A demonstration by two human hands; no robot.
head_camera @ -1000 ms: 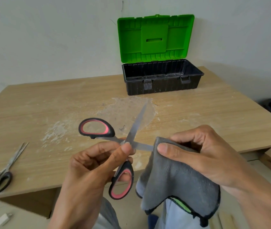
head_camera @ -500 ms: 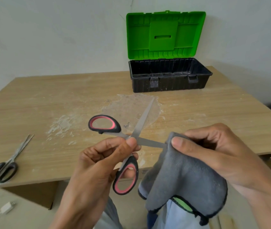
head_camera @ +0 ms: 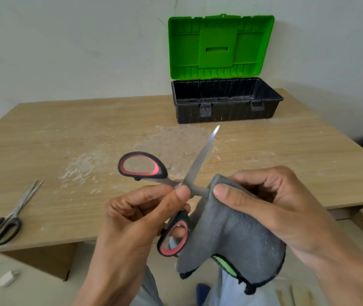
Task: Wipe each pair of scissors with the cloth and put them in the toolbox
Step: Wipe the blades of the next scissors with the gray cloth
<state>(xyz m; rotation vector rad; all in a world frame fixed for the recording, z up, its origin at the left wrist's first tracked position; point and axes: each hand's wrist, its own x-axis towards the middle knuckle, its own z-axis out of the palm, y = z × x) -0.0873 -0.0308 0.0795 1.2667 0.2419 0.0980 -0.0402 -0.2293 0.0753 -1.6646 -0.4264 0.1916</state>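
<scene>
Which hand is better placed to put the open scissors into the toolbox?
Left, likely: the left hand grips the scissors at the pivot; the right hand pinches the cloth round one blade.

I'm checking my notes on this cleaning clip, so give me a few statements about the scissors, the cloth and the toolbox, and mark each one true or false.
1. The toolbox stands open with its green lid up. True.
2. The left hand holds the red-handled scissors with the blades spread. True.
3. The cloth lies flat on the table. False: the right hand grips it around one blade.
4. The black-handled scissors are in the toolbox. False: they lie on the table, near its left front edge.
</scene>
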